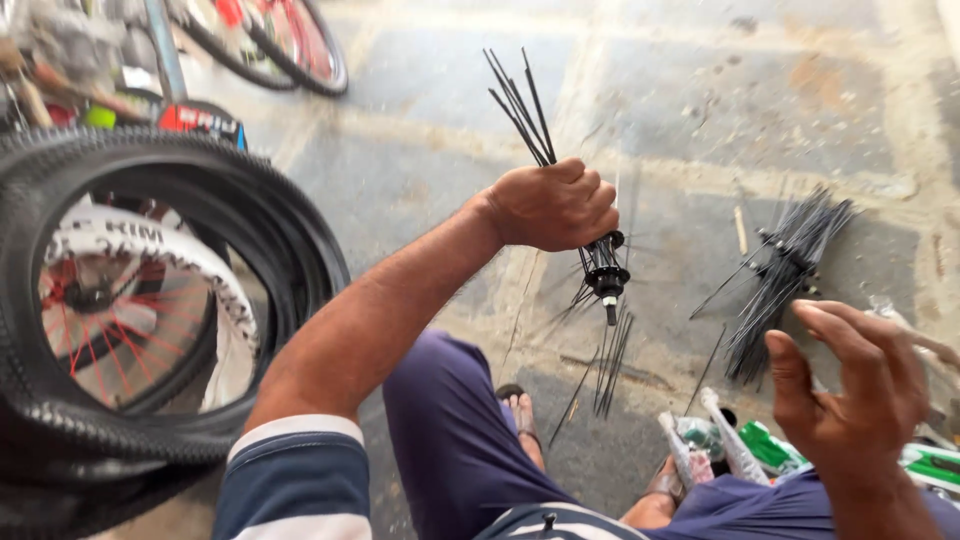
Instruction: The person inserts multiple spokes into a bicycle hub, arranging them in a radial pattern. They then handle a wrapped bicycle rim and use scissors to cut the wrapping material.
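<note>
My left hand (553, 205) is closed around a bundle of thin black spokes (520, 105) that fan out above the fist. Below the fist hangs a black wheel hub (606, 275) with the spokes threaded into it. My right hand (850, 375) is raised at the lower right, fingers apart and holding nothing. Beyond it a loose pile of black spokes (785, 270) lies on the stone floor. A few more loose spokes (610, 365) lie on the floor under the hub.
A stack of black tyres (150, 170) with a red-spoked wheel (110, 320) behind fills the left. Bicycle wheels (290, 45) stand at the top left. Green and white packets (760, 450) lie by my knee. My sandalled foot (522, 415) rests on the stone floor (750, 90).
</note>
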